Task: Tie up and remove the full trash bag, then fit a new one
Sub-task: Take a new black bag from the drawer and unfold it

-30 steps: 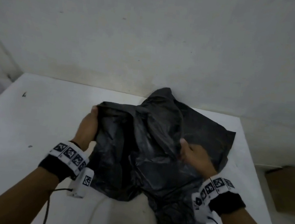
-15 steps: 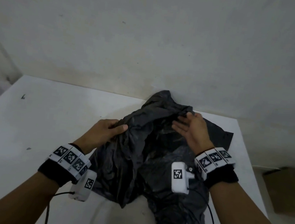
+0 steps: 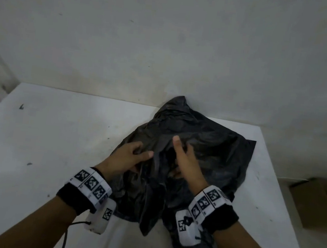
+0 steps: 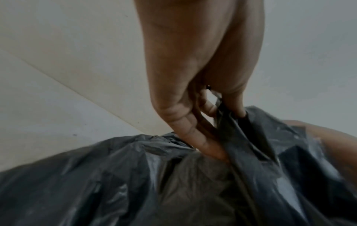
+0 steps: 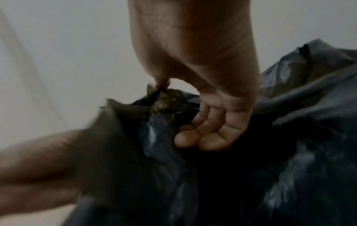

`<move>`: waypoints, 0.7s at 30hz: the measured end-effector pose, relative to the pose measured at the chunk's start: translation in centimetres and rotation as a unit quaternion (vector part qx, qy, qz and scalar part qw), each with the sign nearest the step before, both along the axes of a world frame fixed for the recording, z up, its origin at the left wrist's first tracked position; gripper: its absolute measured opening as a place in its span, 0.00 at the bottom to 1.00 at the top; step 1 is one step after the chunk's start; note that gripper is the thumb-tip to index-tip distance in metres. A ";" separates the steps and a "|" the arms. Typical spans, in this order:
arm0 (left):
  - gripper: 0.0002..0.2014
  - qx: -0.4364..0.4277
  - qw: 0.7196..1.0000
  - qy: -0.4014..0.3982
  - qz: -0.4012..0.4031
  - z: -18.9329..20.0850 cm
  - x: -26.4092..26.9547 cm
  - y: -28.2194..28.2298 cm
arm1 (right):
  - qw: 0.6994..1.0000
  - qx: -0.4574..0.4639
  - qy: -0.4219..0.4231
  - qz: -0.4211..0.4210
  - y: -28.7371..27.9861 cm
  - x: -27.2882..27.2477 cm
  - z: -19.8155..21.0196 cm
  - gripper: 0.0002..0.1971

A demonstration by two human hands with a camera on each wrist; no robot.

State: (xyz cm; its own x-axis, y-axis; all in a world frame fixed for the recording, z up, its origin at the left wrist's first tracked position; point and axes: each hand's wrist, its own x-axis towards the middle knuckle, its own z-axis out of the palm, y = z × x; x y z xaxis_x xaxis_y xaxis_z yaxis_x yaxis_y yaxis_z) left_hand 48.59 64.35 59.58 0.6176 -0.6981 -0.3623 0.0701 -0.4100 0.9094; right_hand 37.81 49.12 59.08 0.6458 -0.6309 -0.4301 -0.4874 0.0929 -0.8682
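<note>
A crumpled black trash bag [image 3: 216, 150] lies on the white table [image 3: 54, 142], towards the right and against the wall. My left hand [image 3: 143, 152] grips a fold of its film near the middle; in the left wrist view the left hand [image 4: 222, 107] pinches that fold of the bag [image 4: 115, 175] between thumb and fingers. My right hand [image 3: 182, 148] is just beside it, thumb up, fingers tucked into the plastic. In the right wrist view the right hand [image 5: 162, 84] pinches an edge of the bag [image 5: 309, 137] between thumb and forefinger, the other fingers curled. No bin is in view.
A plain wall stands right behind the table. A brown cardboard box [image 3: 316, 202] sits on the floor past the table's right edge. The bag's near end hangs over the front edge. The left half of the table is bare white surface with small marks.
My right hand has come back from the bag's far top to its middle and taken hold of the film. My left hand shifted right. Both hands now sit close together.
</note>
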 end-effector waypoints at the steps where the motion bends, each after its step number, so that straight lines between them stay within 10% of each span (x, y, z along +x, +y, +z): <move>1: 0.13 0.004 1.000 0.009 -0.009 -0.2 -0.4 -0.4 | 0.999 0.025 -0.021 0.026 0.2 0.0 -0.4 0.35; 6: 0.19 -0.042 0.984 0.126 0.118 -2.2 0.3 -0.7 | 0.996 -0.049 -0.039 -0.070 -2.2 -1.8 -1.4 0.17; 12: 0.22 -0.169 0.873 0.271 0.370 -3.5 4.3 2.4 | 0.945 0.073 -0.042 -0.317 -8.1 -7.3 -4.4 0.12; 16: 0.24 -0.197 0.839 0.313 0.400 -4.3 5.6 4.2 | 0.916 0.118 -0.050 -0.380 -9.5 -9.4 -6.2 0.13; 21: 0.21 -0.094 0.925 0.316 0.186 -3.6 3.7 4.3 | 0.916 -0.258 0.073 -0.298 -7.8 -8.3 -4.2 0.22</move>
State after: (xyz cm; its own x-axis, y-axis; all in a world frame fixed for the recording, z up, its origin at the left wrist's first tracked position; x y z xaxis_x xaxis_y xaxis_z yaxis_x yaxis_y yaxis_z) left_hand 52.27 68.64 55.94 0.5341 -0.5671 -0.6270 0.7172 -0.0887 0.6912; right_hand 29.55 41.36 54.84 0.0797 -0.9964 -0.0305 -0.5986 -0.0234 -0.8007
